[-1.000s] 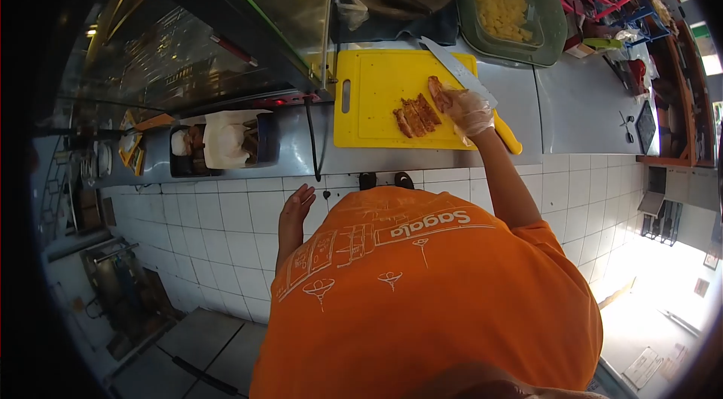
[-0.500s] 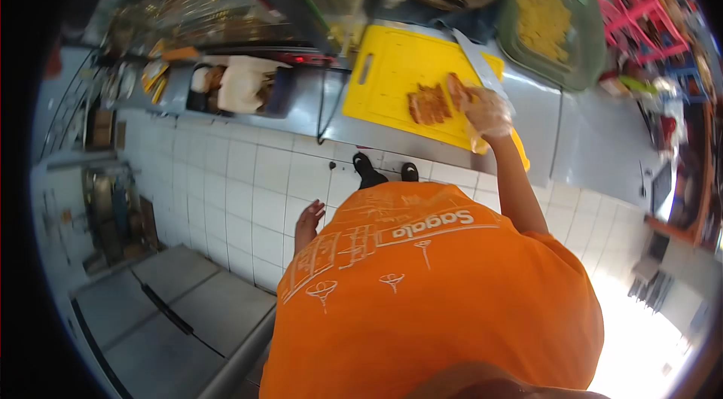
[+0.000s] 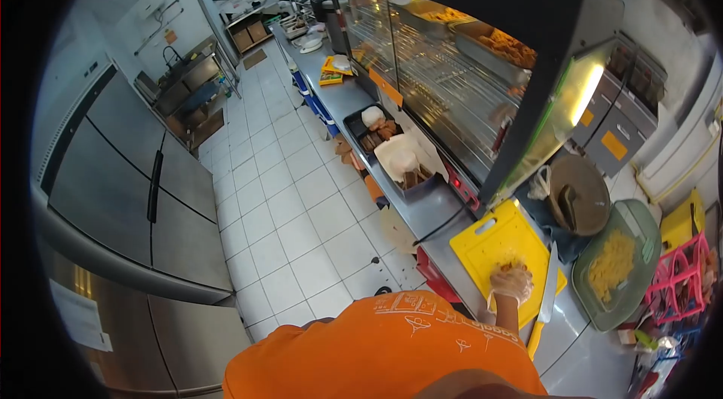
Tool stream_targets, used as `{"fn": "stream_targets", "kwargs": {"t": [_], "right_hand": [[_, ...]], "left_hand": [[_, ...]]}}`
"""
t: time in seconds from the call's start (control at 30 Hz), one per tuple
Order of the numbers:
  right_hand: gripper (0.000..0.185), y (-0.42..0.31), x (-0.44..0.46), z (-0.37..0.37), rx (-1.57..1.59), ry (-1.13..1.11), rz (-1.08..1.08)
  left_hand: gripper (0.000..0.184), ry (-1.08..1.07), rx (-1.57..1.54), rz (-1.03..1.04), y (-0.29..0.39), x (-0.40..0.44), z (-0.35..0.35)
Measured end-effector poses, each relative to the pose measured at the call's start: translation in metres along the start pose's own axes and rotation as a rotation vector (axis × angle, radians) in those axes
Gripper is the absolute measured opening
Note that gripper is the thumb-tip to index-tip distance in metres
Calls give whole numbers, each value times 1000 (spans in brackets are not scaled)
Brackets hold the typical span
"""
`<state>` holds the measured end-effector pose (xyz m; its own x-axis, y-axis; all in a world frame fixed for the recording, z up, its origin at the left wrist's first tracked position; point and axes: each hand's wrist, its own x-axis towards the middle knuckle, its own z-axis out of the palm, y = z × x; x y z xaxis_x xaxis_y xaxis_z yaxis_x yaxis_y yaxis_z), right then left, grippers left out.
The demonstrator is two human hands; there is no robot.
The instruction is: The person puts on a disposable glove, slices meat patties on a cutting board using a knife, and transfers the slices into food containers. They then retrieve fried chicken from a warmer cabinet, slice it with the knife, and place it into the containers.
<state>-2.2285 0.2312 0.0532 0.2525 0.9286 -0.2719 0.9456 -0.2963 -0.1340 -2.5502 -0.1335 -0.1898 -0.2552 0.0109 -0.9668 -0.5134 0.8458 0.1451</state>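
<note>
My right hand (image 3: 512,284), in a clear plastic glove, is on the yellow cutting board (image 3: 482,237). Its fingers curl over browned sliced meat (image 3: 509,264), and most of the slices are hidden beneath the hand. Right of the hand, a large knife (image 3: 550,290) lies along the board's edge, its yellow handle toward me. My left hand is out of view.
A glass food warmer (image 3: 444,75) stands behind the counter (image 3: 429,211). Left of the board are a paper-lined container (image 3: 407,158) and a black tray (image 3: 352,125) of food. A brown bowl (image 3: 591,181) and a green tub (image 3: 585,278) of yellow food sit to the right.
My view has swung left toward the warmer and aisle. My right hand has come down over the sliced meat with the piece it held. My left hand has left the view.
</note>
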Motion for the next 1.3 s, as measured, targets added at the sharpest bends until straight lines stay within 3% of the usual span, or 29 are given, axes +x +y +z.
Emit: {"fn": "stream_targets", "kwargs": {"t": [0.17, 0.3, 0.37, 0.4, 0.43, 0.47, 0.5, 0.57, 0.6, 0.63, 0.67, 0.7, 0.73, 0.77, 0.8, 0.87, 0.9, 1.0, 1.03, 1.1, 1.2, 1.23, 1.3], "right_hand": [[33, 24, 31, 36, 29, 21, -88], [28, 18, 37, 50, 86, 73, 10], [28, 30, 52, 69, 140, 106, -24], [27, 29, 54, 67, 128, 132, -14], [27, 30, 59, 67, 118, 160, -4], [26, 85, 110, 143, 11, 406, -135], [26, 159, 169, 215, -577, 829, -520], [45, 161, 179, 199, -1, 137, 132], [45, 184, 174, 209, 9, 141, 132], [33, 193, 170, 212, -807, -13, -88], [30, 175, 166, 191, -821, 169, -125], [27, 163, 153, 178, -835, 343, -156], [25, 153, 137, 168, -849, 517, -183], [24, 127, 117, 154, -858, 694, -206], [24, 104, 96, 145, -868, 865, -225], [24, 79, 70, 144, -820, 860, -146], [23, 71, 66, 143, -752, 698, -48], [21, 51, 60, 138, -510, 232, 241], [21, 47, 55, 140, -415, 84, 331], [23, 44, 39, 147, -279, 180, 444], [27, 55, 19, 172, -70, 345, 597], [28, 60, 12, 180, -1, 396, 639], [32, 73, 0, 199, -381, 398, 465]], "left_hand": [[62, -164, -44, -132, 55, 19, 16], [65, -279, -138, -79, 161, 42, -15], [53, -377, -262, 256, 252, 52, -50], [48, -342, -228, 487, 307, 7, -71], [50, -141, -219, 721, 365, -21, -86], [42, -90, -290, 853, 429, -41, -111], [44, 40, -235, 1122, 487, -79, -138], [53, 224, -256, 1367, 598, -170, -189], [58, 377, -221, 1509, 651, -211, -216], [53, 501, -179, 1549, 713, -235, -247], [46, 838, 45, 1864, 774, -255, -279], [41, 764, -61, 1994, 810, -307, -295], [40, 850, -75, 2002, 844, -369, -303], [41, 1078, -251, 2157, 868, -407, -304], [43, 957, -254, 2173, 891, -454, -313], [59, 931, -182, 2235, 926, -518, -325], [77, 951, -195, 2243, 942, -539, -324], [113, 724, -64, 2091, 1026, -578, -333], [93, 637, 68, 2137, 1048, -582, -333], [56, 458, 321, 2216, 1082, -582, -330], [38, 314, 576, 2188, 1103, -586, -327], [48, 404, 656, 2147, 1089, -590, -319], [69, 592, 816, 2043, 1046, -600, -309]]}}
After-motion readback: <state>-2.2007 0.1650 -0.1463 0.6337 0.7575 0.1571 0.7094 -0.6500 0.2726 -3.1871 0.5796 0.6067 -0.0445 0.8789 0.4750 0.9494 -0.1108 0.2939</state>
